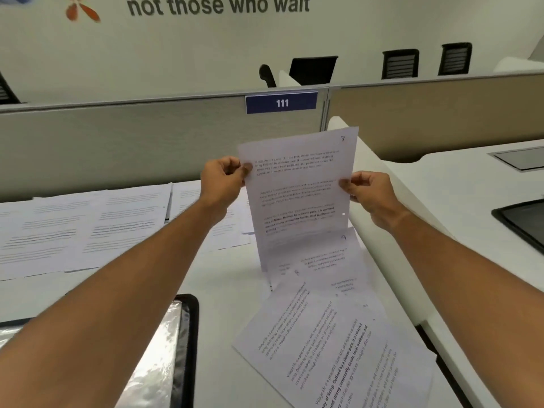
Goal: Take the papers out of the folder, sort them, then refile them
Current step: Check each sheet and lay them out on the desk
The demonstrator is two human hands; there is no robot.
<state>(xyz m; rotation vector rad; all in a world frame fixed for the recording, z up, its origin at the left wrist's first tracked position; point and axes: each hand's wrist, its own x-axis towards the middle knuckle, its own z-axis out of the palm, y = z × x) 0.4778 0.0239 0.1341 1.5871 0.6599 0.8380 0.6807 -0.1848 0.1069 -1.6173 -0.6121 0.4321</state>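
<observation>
Nearby, the folder [176,348] lies open at seven o'clock; beyond, the left hand [220,181] and right hand [368,195] each pinch a side edge of sheet 7 [297,195], light, floppy, best held by both margins.

Matt white paper sheets [297,195], glossy plastic folder sleeves [153,357], smooth white desk [223,278].

Sheet marked "7" [300,189]: white, printed paragraphs, held upright and slightly tilted at frame centre, pinched at its left and right edges. Loose sheets [323,334] fanned askew on the white desk, lower right; one marked "9". More printed sheets [79,228] laid out in a row, left of centre. Folder [182,348]: black-edged, shiny clear sleeves, lying open, bottom left.
</observation>
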